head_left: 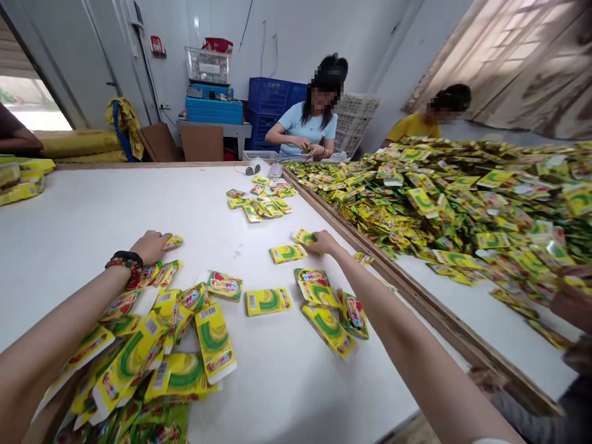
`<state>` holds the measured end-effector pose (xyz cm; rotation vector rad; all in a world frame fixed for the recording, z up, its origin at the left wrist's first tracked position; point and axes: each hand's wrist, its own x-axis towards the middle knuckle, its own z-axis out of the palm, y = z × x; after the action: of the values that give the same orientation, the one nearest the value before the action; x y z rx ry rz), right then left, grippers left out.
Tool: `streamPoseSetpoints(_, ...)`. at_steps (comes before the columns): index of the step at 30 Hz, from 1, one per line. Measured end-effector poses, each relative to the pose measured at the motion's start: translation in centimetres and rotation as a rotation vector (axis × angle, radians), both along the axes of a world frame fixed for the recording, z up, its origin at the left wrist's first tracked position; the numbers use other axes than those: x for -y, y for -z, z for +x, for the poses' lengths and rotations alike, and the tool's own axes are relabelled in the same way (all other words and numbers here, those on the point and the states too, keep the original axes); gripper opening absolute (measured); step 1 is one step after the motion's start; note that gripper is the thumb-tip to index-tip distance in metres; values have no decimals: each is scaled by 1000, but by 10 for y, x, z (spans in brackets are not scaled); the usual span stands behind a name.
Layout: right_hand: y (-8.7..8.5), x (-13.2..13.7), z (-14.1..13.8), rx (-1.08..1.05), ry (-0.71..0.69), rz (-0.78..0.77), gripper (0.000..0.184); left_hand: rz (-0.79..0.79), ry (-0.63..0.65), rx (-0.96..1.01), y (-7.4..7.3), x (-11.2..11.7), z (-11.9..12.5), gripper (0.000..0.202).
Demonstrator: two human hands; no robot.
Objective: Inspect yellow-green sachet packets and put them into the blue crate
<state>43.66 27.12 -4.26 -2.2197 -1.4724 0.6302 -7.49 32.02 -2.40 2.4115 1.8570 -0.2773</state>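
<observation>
My left hand point(150, 245) reaches out over the white table point(92, 216), fingers curled on a small yellow-green packet point(173, 242). A beaded bracelet circles that wrist. My right hand point(324, 242) stretches further right and grips another yellow packet point(305, 237). Between and below my arms lie loose packets point(268, 301). A thick heap of packets point(152, 357) sits under my left forearm. A small cluster of packets point(259, 200) lies farther back on the table.
A wooden rail point(393, 277) divides my table from the right one, which bears a huge mound of packets point(462, 197). Two people point(309, 123) sit at the far end. Blue crates point(268, 98) and boxes stand by the back wall.
</observation>
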Motion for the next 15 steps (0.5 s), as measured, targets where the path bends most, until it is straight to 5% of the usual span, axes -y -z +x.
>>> streamPoseSetpoints(4, 3, 8, -50, -122, -172, 11, 28, -78, 53, 208, -11, 32, 9, 68)
streamPoseSetpoints(8, -9, 28, -133, -119, -419, -46, 25, -282, 116, 329, -31, 82, 22, 68)
streamPoseSetpoints(12, -27, 82, -222, -55, -620, -129, 30, -300, 155, 325, -49, 139, 21, 63)
streamPoseSetpoints(15, -41, 125, -269, -35, -687, -179, 58, -245, 195, 369, -59, 172, 9, 62)
